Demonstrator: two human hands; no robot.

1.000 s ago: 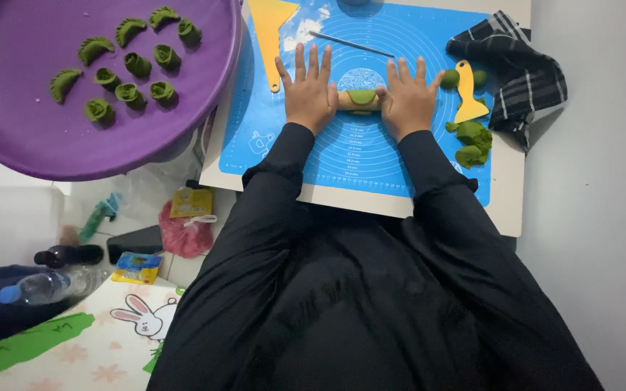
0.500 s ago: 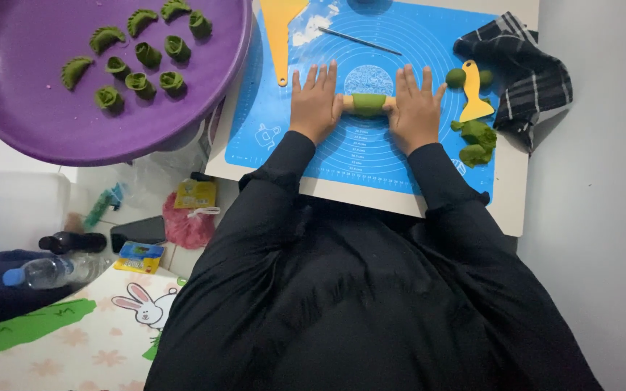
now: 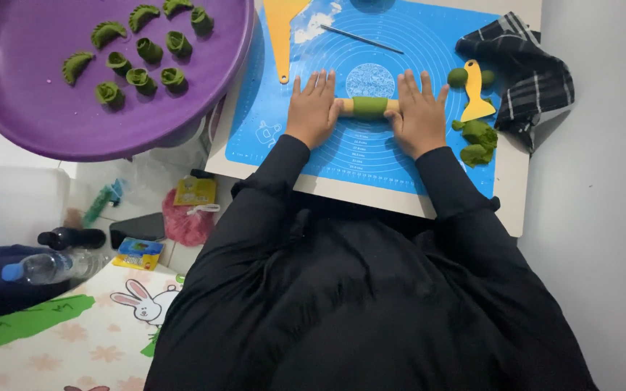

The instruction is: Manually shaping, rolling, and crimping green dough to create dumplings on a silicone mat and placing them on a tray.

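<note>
Evidently both palms are meant to bear down evenly: the left hand (image 3: pixel 313 108) and the right hand (image 3: pixel 420 112) lie flat with fingers spread wide, each pressing on one end of a small wooden rolling pin (image 3: pixel 369 107), gripping nothing. Wrapped around the pin's middle, between the two hands, is a piece of green dough (image 3: pixel 369 108), so the weight falls on it from both sides. It all sits near the centre of a blue silicone mat (image 3: pixel 342 156), whose printed rings give a guide for size and whose surface keeps dough off the pale table (image 3: pixel 400 203). Spare dough lumps (image 3: pixel 477 142) and a yellow scraper (image 3: pixel 475 93) wait just beside the right hand, within easy reach, with a dark checked cloth (image 3: pixel 527 72) beyond them. Finished green dumplings (image 3: pixel 139 54) lie apart from one another on a purple tray (image 3: pixel 52 123) to the left, probably so they do not stick together.
</note>
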